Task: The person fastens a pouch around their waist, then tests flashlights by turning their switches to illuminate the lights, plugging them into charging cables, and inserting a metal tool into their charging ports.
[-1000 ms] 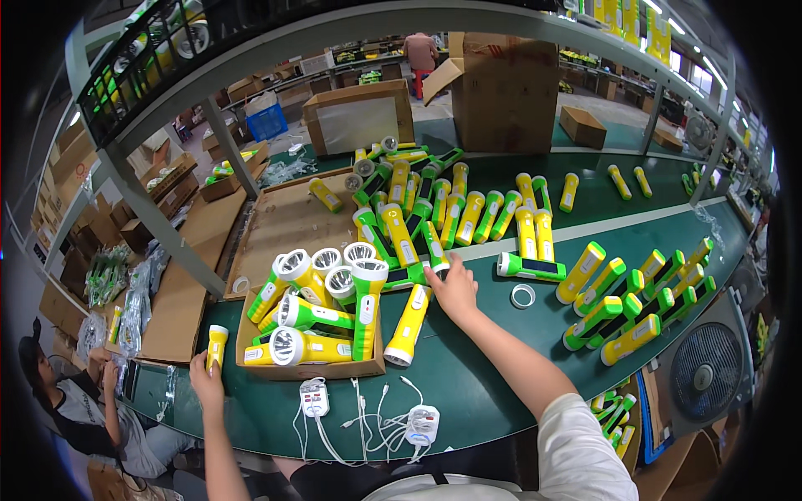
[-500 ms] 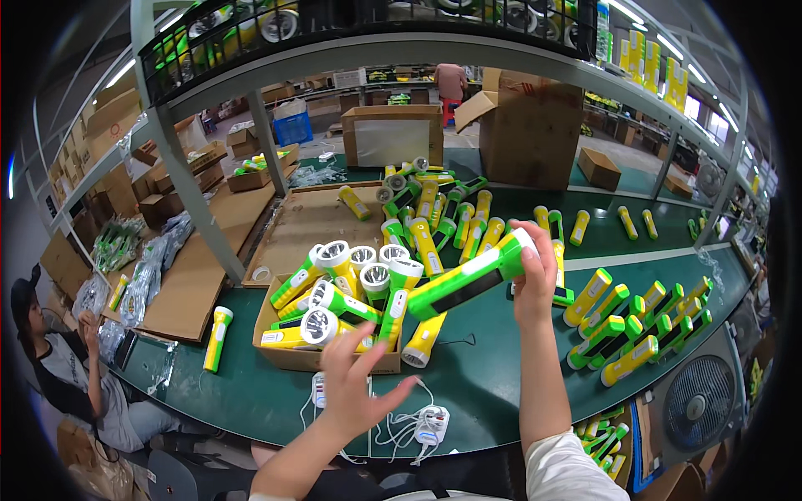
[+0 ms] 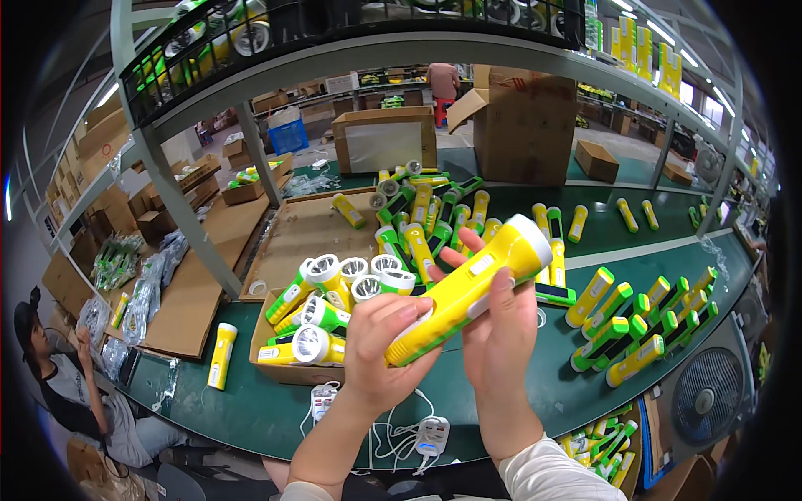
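Observation:
A yellow and green flashlight (image 3: 459, 292) with a white head is held slanted above the green table, its head up and to the right. My left hand (image 3: 380, 351) is closed round its tail end, fingers and thumb pressed on the yellow body. Under the head end, my right hand (image 3: 505, 338) cradles the flashlight with the thumb on its side; some fingers stretch out behind it. The flashlight's yellow side with a pale switch faces me, and its lens is turned away. Just left of my hands stands a cardboard box (image 3: 288, 375) full of flashlights, lenses mostly up.
Several flashlights stand in rows (image 3: 643, 321) at right; a loose pile (image 3: 434, 204) lies beyond my hands. One flashlight (image 3: 220, 356) stands at left. White power strips (image 3: 432, 436) with cables lie at the near edge. A metal shelf frame (image 3: 359, 63) crosses above. A person (image 3: 79, 392) sits at left.
The flashlight has turned from its green, dark-panelled side to its yellow switch side. My left hand has come up from below and gripped its tail; my right hand has shifted lower along its head end.

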